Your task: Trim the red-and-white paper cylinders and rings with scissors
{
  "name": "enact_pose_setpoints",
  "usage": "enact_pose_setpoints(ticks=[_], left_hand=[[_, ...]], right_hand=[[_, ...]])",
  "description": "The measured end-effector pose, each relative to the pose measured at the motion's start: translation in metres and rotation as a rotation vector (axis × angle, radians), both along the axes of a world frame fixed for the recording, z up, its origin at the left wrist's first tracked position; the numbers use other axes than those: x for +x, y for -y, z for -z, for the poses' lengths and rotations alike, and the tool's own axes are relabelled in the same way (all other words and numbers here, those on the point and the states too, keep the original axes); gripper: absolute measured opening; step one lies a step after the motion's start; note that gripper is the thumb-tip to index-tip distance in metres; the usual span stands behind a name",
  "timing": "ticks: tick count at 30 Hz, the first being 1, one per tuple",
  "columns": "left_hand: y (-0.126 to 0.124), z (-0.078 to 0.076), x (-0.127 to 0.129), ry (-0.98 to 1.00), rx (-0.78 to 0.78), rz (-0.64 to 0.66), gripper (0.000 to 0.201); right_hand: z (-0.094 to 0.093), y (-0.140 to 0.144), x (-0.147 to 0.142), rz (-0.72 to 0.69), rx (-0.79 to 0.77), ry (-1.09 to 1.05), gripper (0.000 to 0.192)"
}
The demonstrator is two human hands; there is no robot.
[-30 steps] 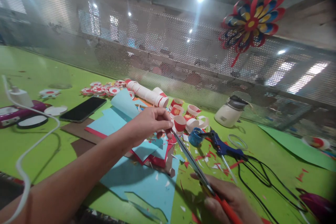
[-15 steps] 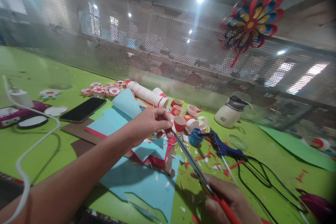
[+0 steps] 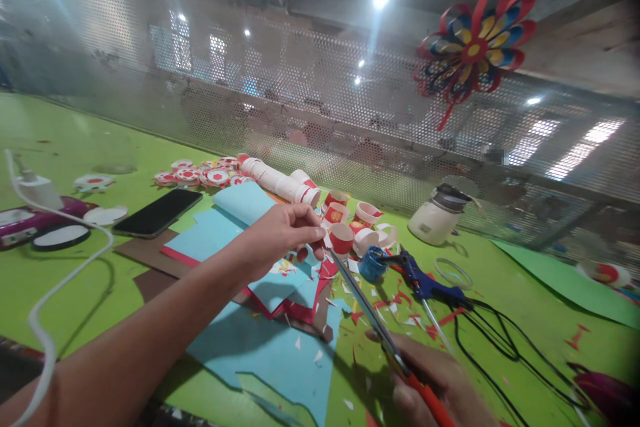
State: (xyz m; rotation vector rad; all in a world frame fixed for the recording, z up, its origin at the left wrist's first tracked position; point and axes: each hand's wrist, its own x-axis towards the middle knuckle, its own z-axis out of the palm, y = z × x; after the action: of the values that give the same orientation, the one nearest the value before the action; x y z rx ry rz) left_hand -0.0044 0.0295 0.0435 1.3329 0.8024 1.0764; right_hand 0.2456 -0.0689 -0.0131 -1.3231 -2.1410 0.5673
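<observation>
My right hand [image 3: 430,373] is wrapped round the red handle of a pair of scissors [image 3: 367,310], whose long metal blades point up and away to the left. At the blade tips my left hand [image 3: 295,233] is closed in a pinch; whatever lies between thumb and fingers is too small to make out. Beneath the left hand lie light blue paper sheets [image 3: 275,353] with red and brown layers, strewn with small paper clippings. Just beyond it stand cut paper cup pieces [image 3: 341,238], red and white.
A blue glue gun [image 3: 430,283] rests with its nozzle at a small blue pot [image 3: 373,264], its black cord trailing right. Further out are a white jug [image 3: 434,217], stacked cups [image 3: 280,180] and red-white paper discs [image 3: 217,177]. A phone [image 3: 159,212] and a purple power strip [image 3: 45,220] lie left.
My left hand has shifted very slightly left while keeping its pinch. The scissors stay almost in place, their tips still close to the fingers.
</observation>
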Motion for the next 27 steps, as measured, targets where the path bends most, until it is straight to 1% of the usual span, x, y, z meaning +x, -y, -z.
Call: enact_pose_setpoints(ticks=[2,3,6,8,12,18,23,27], left_hand=[[0.000,0.001,0.001,0.044,-0.006,0.000,0.020],[-0.001,0.002,0.001,0.068,-0.011,0.002,0.019],[-0.001,0.005,0.005,0.148,-0.042,-0.004,0.019],[0.000,0.006,0.007,0.201,-0.059,-0.024,0.018],[0.004,0.006,0.014,0.270,-0.074,-0.085,0.017],[0.009,0.009,0.023,0.345,-0.079,-0.097,0.015],[0.011,0.013,0.028,0.355,-0.070,-0.118,0.014],[0.013,0.012,0.031,0.387,-0.055,-0.135,0.012]], right_hand=[[0.002,-0.001,0.003,0.028,0.031,0.011,0.054],[0.002,-0.002,0.004,0.021,0.040,0.020,0.053],[-0.001,-0.004,0.003,-0.058,0.045,0.036,0.049],[-0.003,-0.005,0.000,-0.081,0.051,0.012,0.048],[-0.003,-0.005,-0.004,-0.017,0.092,-0.032,0.049],[-0.004,-0.005,-0.005,-0.043,0.098,-0.014,0.049],[0.003,-0.005,-0.008,-0.016,0.124,-0.060,0.048],[0.009,-0.005,-0.010,0.003,0.157,-0.105,0.049]])
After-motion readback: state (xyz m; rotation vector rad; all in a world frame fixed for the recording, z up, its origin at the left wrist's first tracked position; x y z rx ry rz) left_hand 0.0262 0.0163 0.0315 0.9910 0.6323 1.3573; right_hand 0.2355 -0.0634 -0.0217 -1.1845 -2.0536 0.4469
